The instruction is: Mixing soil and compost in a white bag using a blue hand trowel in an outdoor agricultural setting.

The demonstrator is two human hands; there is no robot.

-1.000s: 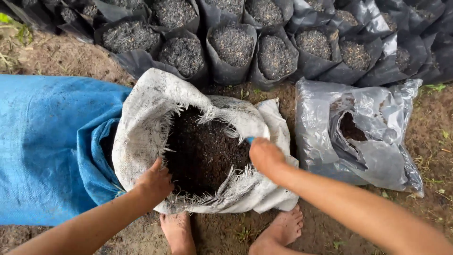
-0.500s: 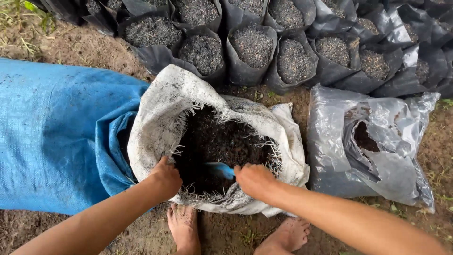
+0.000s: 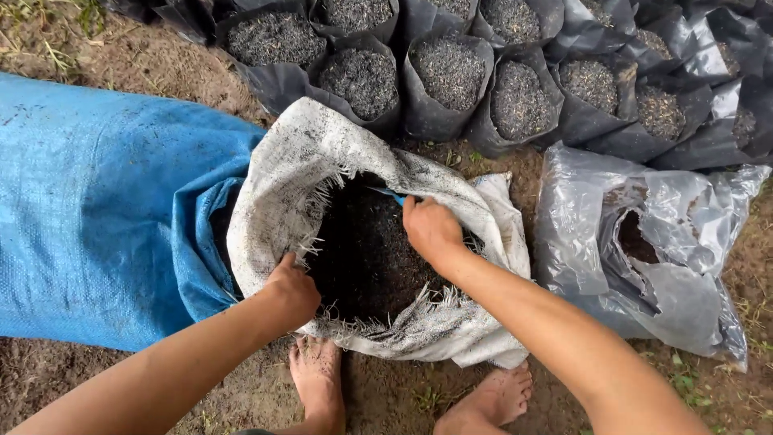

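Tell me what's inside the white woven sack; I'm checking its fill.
The white woven sack holds dark soil. The right hand hides most of a blue tool; depth is unseen.

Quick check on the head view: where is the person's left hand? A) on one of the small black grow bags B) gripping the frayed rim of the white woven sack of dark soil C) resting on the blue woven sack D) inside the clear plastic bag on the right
B: the left hand clasps the frayed near rim of the white woven sack, while the right hand is over the dark soil holding a small blue tool.
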